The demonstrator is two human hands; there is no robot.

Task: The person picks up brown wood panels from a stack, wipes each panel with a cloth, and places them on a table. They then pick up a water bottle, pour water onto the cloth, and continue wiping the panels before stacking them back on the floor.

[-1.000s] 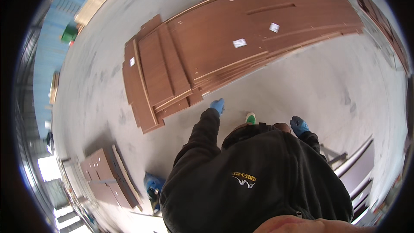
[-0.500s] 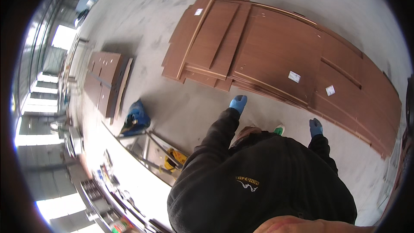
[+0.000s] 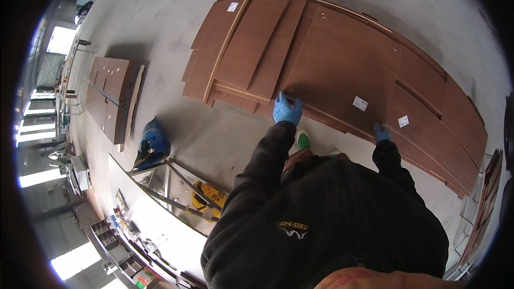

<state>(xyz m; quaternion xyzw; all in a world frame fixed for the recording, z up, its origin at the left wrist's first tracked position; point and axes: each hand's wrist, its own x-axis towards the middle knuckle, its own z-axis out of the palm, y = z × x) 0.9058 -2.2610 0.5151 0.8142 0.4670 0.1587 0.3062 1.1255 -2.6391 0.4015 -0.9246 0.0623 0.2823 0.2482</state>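
Large brown panel (image 3: 342, 56) lies flat atop the board stack (image 3: 332, 121), reach seemingly done, firm grip not yet made: left hand (image 3: 288, 111) by its near-left corner, fingers spread; right hand (image 3: 382, 132) at its near-right corner, finger state cannot tell.

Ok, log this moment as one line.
left hand: open, at brown boards | right hand: at boards' near edge, grip unclear

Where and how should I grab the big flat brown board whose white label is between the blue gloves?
Probably along the near edge of the big brown board, from the person's side, one hand toward each end: it lies flat, so its broad face gives little to grip. The blue-gloved left hand and right hand are near that edge.
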